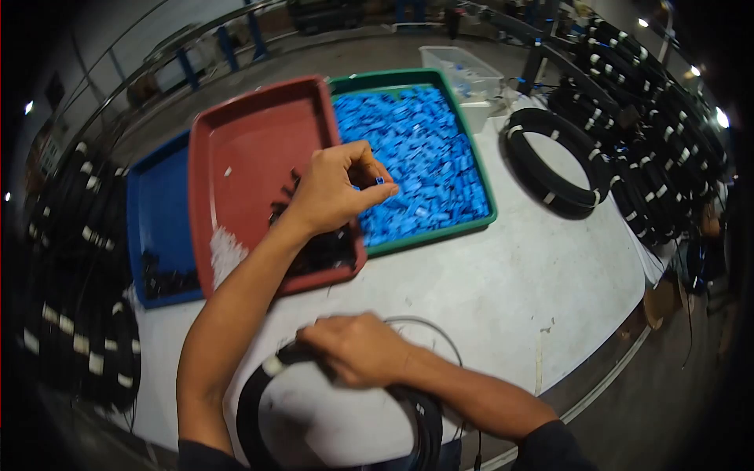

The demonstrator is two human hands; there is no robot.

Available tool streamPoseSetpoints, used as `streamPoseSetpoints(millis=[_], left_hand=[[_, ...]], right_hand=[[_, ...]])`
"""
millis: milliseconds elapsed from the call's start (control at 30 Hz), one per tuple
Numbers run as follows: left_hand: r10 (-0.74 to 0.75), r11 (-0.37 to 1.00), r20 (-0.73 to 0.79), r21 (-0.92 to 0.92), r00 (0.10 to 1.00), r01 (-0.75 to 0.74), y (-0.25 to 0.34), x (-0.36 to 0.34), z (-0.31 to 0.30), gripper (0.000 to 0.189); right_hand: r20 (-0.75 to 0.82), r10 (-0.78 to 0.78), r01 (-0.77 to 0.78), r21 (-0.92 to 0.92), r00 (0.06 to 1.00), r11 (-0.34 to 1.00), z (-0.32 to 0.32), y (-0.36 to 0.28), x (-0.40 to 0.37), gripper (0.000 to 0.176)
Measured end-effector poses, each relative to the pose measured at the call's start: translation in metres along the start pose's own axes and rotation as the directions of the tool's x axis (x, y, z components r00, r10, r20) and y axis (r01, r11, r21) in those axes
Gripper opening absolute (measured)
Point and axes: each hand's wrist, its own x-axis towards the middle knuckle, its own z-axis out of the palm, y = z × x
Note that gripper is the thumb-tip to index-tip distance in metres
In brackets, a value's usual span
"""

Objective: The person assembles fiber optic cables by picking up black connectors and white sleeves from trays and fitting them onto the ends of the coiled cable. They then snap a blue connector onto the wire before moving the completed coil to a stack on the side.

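My left hand [338, 188] is raised over the edge between the red tray [263, 125] and the green tray [467, 133]. Its thumb and fingers pinch a small blue piece [380, 181]. Many blue pieces [424, 157] fill the green tray beyond it. Lower down, my right hand [357, 348] is closed around the top of a black cable coil [251, 408], which bears a pale band of tape. A thin loose cable curves out to the right of this hand.
A blue tray [161, 212] with dark parts lies at the left. Another black coil [554, 200] rests on the white table [510, 290]. Behind it is a clear plastic bin [463, 67]. Stacks of taped coils stand on both sides.
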Motion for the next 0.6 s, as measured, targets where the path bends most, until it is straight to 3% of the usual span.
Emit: streamPoseSetpoints(millis=[67,167,200,267,300,500,600], left_hand=[[-0.078,0.976,0.019,-0.202,0.997,0.08,0.002,-0.036,-0.016,0.021],[-0.149,0.956,-0.071,-0.267,0.986,0.125,0.023,-0.092,-0.036,0.022],[-0.266,0.908,-0.015,-0.34,0.964,0.245,0.025,-0.111,-0.043,0.023],[-0.227,0.946,-0.026,-0.244,0.974,0.214,0.023,-0.147,-0.052,0.024],[-0.209,0.959,-0.008,-0.196,0.978,0.204,0.021,-0.163,-0.058,0.024],[-0.32,0.871,0.009,-0.39,0.947,0.298,0.007,-0.222,-0.064,0.021],[-0.342,0.902,0.008,-0.276,0.94,0.331,-0.001,-0.23,-0.063,0.021]], right_hand=[[-0.012,-0.013,0.013,0.0,1.0,1.0,0.002,-0.001,-0.003,0.03],[-0.015,-0.028,0.027,-0.027,1.0,0.999,-0.002,-0.003,0.001,0.022],[-0.002,-0.009,0.009,-0.031,1.0,0.999,-0.003,-0.006,0.002,0.022],[0.004,0.022,-0.021,-0.025,1.0,0.999,-0.009,-0.012,0.004,0.025],[-0.054,-0.052,0.05,-0.038,0.997,0.998,-0.005,-0.008,0.004,0.026],[0.032,-0.045,0.049,-0.115,0.998,0.992,-0.008,-0.018,0.006,0.029],[0.068,-0.036,0.047,-0.168,0.997,0.985,-0.011,-0.019,0.009,0.033]])
